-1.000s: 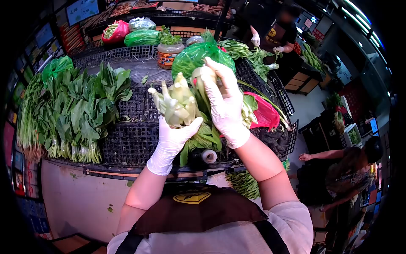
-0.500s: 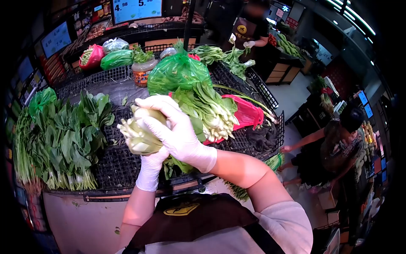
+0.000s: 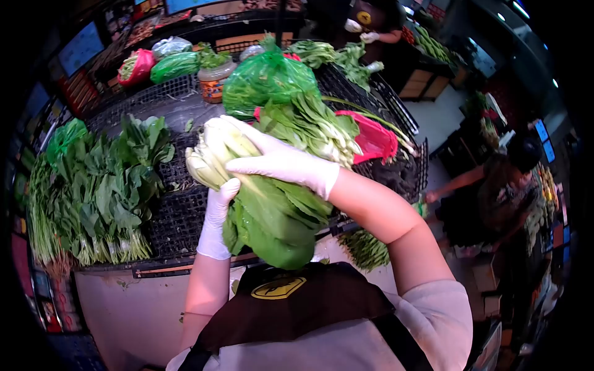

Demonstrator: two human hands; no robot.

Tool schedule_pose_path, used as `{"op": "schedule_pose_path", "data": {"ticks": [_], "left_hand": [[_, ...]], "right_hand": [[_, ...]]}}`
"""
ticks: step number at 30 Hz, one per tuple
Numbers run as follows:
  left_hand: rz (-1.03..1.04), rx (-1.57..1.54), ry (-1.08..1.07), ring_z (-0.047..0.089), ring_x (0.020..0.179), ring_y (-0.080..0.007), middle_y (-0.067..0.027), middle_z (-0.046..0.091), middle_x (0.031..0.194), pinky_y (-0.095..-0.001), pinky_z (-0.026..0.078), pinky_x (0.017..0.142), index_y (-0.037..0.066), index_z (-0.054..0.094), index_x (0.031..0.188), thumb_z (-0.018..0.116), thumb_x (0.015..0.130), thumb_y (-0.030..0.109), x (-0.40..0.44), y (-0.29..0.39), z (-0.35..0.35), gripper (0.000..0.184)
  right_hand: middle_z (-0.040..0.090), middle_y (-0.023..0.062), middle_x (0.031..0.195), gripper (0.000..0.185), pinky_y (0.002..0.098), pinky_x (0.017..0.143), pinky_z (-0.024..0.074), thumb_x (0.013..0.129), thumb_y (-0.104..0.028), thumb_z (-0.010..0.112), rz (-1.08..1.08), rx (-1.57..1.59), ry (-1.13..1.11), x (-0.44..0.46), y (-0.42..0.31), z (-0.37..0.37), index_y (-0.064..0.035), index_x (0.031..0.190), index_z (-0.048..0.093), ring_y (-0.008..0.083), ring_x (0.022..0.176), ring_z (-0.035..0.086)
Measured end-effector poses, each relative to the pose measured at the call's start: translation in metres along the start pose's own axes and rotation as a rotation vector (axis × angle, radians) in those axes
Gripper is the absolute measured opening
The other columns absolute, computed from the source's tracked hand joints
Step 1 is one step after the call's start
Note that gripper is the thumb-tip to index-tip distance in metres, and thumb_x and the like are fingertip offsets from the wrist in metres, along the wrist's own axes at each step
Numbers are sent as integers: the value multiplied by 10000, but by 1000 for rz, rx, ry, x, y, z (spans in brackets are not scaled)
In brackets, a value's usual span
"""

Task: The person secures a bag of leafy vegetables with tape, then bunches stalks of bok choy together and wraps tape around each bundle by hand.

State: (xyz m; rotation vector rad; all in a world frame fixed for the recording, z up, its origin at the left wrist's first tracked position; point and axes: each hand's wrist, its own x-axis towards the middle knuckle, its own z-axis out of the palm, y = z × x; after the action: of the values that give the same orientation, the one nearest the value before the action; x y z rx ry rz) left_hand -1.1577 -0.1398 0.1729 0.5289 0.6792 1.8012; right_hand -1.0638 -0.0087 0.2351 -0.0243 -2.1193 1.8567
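A bunch of leafy greens (image 3: pixel 272 213) lies across both gloved hands, its pale thick stems to the left and its broad leaves toward my apron. My left hand (image 3: pixel 219 210) holds it from below near the stems, the thumb showing. My right hand (image 3: pixel 278 162) grips it from above, fingers wrapped over the stems. Just behind are loose greens with white stems (image 3: pixel 322 133) and a green plastic bag of vegetables (image 3: pixel 269 77). A red bag (image 3: pixel 374 137) lies to the right of them.
Tied leafy bunches (image 3: pixel 114 191) stand on the black crate rack (image 3: pixel 179 219) at left. A jar (image 3: pixel 213 83) and bagged vegetables (image 3: pixel 176 68) sit at the back. One person (image 3: pixel 377 18) stands behind the rack, another (image 3: pixel 501 191) at right.
Both hands have shifted slightly, and the bunch has turned so its leaves spread toward my apron. My right hand now lies flatter over the stems. Earlier, two stem clusters were held apart.
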Motion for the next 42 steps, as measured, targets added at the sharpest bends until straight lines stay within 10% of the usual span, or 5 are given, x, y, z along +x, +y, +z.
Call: {"op": "schedule_pose_path", "data": {"ticks": [15,27,31,33,42], "left_hand": [[179,1660,-247,286,1360,-272,-183,297,1480,-366,241,1099,8,265,1451,586,856,500,42,18,-17,836],[-240,830,-21,411,1284,-237,-147,457,1381,-357,308,1081,-13,382,1392,325,990,518,22,10,23,669],[-219,973,-167,444,1250,-256,-122,427,1392,-392,372,1042,-18,296,1424,646,758,643,-12,-6,36,1001],[-53,618,-60,466,1213,-199,-91,462,1342,-334,382,1024,-3,332,1400,833,684,266,-5,-38,-16,914],[224,589,172,445,1237,-209,-96,429,1365,-334,353,1046,2,320,1404,811,692,154,-24,-33,-30,878]], "right_hand": [[570,99,1200,631,330,931,457,819,-360,676,19,820,225,-44,82,9,-58,1329,460,183,1063,563],[581,138,1185,692,350,946,467,789,-399,651,-82,911,449,-72,89,-2,-73,1362,438,225,1057,587],[488,92,1301,891,325,1045,360,699,-225,795,-274,286,595,-48,83,10,-15,1412,305,187,1202,475],[454,137,1327,1020,339,1059,335,653,-263,834,-164,258,585,-43,71,28,9,1424,226,217,1243,440],[401,199,1254,1018,416,1042,310,562,-423,867,9,189,381,-3,57,59,14,1323,353,328,1207,387]]}}
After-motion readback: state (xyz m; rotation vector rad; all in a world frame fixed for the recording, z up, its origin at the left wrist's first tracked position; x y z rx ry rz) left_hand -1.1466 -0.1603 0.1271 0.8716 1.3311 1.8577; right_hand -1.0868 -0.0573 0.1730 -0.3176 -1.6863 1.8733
